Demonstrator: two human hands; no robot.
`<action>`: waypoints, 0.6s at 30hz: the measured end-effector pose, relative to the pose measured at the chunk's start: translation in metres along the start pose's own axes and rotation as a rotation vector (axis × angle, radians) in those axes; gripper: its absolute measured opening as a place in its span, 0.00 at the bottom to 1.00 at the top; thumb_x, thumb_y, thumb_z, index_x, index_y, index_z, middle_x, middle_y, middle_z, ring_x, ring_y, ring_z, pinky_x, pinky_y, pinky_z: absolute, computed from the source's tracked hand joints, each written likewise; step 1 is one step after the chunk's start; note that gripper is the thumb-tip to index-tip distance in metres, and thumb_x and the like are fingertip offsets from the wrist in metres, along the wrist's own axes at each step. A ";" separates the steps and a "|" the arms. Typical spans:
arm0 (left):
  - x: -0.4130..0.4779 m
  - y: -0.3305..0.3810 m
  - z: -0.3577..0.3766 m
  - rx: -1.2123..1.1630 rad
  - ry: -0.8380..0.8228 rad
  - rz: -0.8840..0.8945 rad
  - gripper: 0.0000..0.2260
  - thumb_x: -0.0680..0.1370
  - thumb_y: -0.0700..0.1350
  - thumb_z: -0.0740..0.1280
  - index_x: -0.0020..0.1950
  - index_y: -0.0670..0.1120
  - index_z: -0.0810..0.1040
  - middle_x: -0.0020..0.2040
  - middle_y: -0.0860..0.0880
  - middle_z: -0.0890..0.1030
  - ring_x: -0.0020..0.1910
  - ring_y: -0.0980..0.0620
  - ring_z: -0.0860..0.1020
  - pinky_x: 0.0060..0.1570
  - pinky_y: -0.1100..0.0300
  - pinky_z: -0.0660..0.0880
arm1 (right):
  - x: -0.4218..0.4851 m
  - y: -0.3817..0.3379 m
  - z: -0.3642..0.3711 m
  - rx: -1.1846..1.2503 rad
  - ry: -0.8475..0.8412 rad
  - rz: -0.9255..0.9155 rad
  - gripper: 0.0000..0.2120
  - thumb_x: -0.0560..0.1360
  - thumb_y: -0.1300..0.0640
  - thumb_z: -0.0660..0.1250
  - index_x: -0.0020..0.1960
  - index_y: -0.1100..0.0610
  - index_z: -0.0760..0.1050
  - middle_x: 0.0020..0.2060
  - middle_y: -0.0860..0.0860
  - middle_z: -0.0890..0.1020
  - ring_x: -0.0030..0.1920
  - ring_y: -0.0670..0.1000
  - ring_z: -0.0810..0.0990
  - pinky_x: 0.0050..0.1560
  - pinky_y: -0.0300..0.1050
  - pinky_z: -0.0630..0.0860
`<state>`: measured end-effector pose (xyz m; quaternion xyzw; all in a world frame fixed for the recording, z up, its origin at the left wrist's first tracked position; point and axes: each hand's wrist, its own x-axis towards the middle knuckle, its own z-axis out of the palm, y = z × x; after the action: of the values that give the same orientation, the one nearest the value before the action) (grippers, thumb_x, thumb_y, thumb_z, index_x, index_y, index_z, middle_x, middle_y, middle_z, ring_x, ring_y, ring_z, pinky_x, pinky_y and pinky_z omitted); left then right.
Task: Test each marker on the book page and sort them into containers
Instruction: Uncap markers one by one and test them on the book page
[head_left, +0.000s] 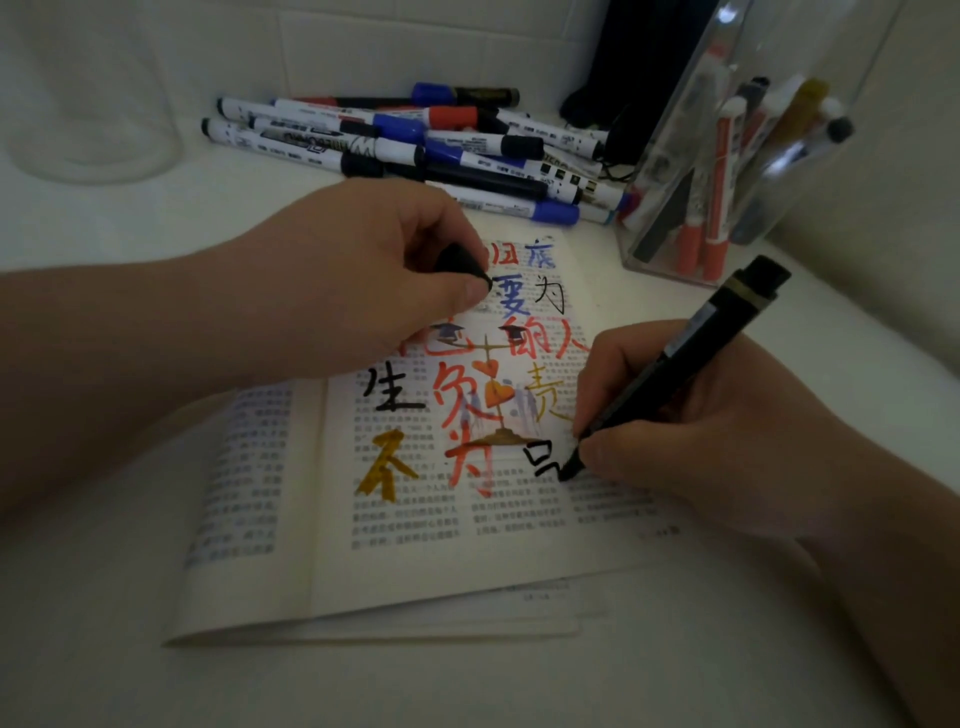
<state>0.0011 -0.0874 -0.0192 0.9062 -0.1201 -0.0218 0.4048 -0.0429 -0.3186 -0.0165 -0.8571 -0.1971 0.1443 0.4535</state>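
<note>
The black marker stands tilted in the right hand, whose fingers are curled tight round the lower barrel. Its tip touches the book page at the end of a fresh black stroke on the page's right side, and its butt end points toward the far right corner of the table. The open book lies in the middle of the table, its lower edge toward the near edge. The page's printed text is overwritten with large characters in red, blue, black and gold. The left hand rests on the upper part of the page, thumb and forefinger pinching a black cap and the other fingers folded under. Beyond the book, toward the far edge, a pile of markers lies flat. Most have white barrels with black, blue or red caps, and they are stacked roughly parallel, with some crossing one another. Just right of the pile, near the far right corner, stands a clear container with several markers upright or leaning inside it, red ones among them. A dark object, too dim to tell what it is, stands behind the pile and beside that container. At the far left corner a second clear vessel shows faintly; what it holds cannot be made out.
</note>
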 end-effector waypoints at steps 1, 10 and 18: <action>0.000 0.000 0.000 0.003 -0.002 -0.002 0.04 0.74 0.56 0.70 0.47 0.60 0.79 0.38 0.61 0.82 0.32 0.66 0.78 0.37 0.64 0.72 | -0.001 -0.001 0.000 0.020 -0.030 -0.007 0.02 0.63 0.62 0.72 0.35 0.57 0.80 0.30 0.51 0.82 0.32 0.48 0.78 0.32 0.38 0.73; -0.003 -0.002 0.000 0.025 -0.038 0.066 0.05 0.72 0.57 0.72 0.46 0.62 0.80 0.41 0.63 0.81 0.38 0.65 0.79 0.42 0.62 0.76 | 0.000 0.004 0.001 0.037 0.032 -0.027 0.03 0.65 0.58 0.74 0.38 0.56 0.82 0.31 0.52 0.82 0.33 0.47 0.78 0.34 0.37 0.73; -0.007 0.002 0.003 0.099 -0.128 0.146 0.06 0.71 0.59 0.70 0.47 0.64 0.78 0.43 0.68 0.79 0.39 0.62 0.79 0.38 0.64 0.74 | 0.000 0.001 -0.003 0.154 0.008 -0.057 0.02 0.64 0.64 0.73 0.37 0.60 0.81 0.28 0.50 0.80 0.27 0.41 0.77 0.29 0.30 0.71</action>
<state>-0.0067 -0.0889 -0.0203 0.9107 -0.2122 -0.0441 0.3517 -0.0419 -0.3215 -0.0156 -0.8144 -0.2077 0.1425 0.5228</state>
